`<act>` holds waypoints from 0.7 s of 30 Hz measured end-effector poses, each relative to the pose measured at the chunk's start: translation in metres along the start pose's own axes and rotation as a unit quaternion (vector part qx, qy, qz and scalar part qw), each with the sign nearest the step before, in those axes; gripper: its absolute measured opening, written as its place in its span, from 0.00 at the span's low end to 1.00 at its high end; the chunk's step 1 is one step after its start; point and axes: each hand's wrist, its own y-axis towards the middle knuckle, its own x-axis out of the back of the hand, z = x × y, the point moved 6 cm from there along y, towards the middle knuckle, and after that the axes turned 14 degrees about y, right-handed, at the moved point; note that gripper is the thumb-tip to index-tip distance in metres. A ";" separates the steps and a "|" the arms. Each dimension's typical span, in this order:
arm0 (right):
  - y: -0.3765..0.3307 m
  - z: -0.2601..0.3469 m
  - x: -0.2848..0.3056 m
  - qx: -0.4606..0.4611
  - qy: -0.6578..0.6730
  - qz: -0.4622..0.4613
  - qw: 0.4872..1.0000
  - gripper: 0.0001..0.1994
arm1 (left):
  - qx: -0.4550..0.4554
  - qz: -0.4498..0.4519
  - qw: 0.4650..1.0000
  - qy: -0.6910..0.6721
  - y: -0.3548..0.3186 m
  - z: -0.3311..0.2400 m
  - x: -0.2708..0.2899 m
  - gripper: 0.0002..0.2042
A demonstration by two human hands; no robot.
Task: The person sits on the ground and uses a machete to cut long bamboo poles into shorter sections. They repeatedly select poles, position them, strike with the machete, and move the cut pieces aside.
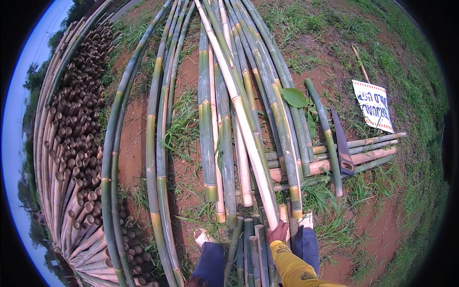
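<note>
My right hand, in a yellow sleeve, is closed around the near end of a long, pale split bamboo pole. The pole runs away from me and lies slantwise over several green bamboo poles. Only a dark bit of my left hand shows at the lower edge, beside my left knee and near the end of a long green pole. Its fingers are too hidden to read. Several short cut bamboo pieces lie between my legs.
A large stack of bamboo poles fills the left. On the right, a handsaw rests across crosswise bamboo poles, beside a short green piece. A white sign on a stick lies on the grass farther right.
</note>
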 end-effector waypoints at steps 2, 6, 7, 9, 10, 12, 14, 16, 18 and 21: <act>0.009 0.008 0.010 0.018 -0.001 -0.016 1.000 0.28 | 0.006 -0.009 1.000 0.012 -0.007 0.004 -0.007 0.29; 0.019 0.005 0.057 -0.031 0.014 0.082 0.996 0.28 | -0.007 -0.038 0.998 -0.041 -0.028 -0.016 0.022 0.19; 0.020 0.011 0.077 -0.056 0.018 0.099 0.993 0.29 | -0.003 -0.029 0.999 -0.036 -0.032 -0.018 0.025 0.20; 0.035 -0.003 0.104 -0.064 -0.035 0.084 0.994 0.30 | -0.006 -0.031 0.999 -0.021 -0.022 -0.029 0.044 0.21; 0.039 -0.016 0.115 -0.070 -0.031 0.079 0.994 0.30 | -0.003 0.006 1.000 0.001 -0.020 -0.032 0.043 0.22; 0.034 -0.034 0.127 -0.063 -0.026 0.068 0.995 0.29 | 0.013 0.071 0.996 0.046 -0.018 -0.027 0.042 0.24; 0.023 -0.045 0.121 -0.067 -0.022 0.067 0.995 0.29 | -0.006 0.024 0.999 0.038 -0.018 -0.028 0.051 0.24; 0.008 -0.066 0.103 -0.059 -0.011 0.073 0.996 0.28 | -0.018 0.019 0.999 0.036 -0.017 -0.032 0.038 0.24; 0.005 -0.080 0.069 -0.041 0.006 0.088 0.995 0.28 | -0.013 0.043 0.998 0.048 -0.010 -0.025 0.026 0.24; -0.002 -0.082 0.043 -0.039 0.124 0.125 0.984 0.28 | -0.014 0.035 0.998 0.052 -0.008 -0.026 0.017 0.25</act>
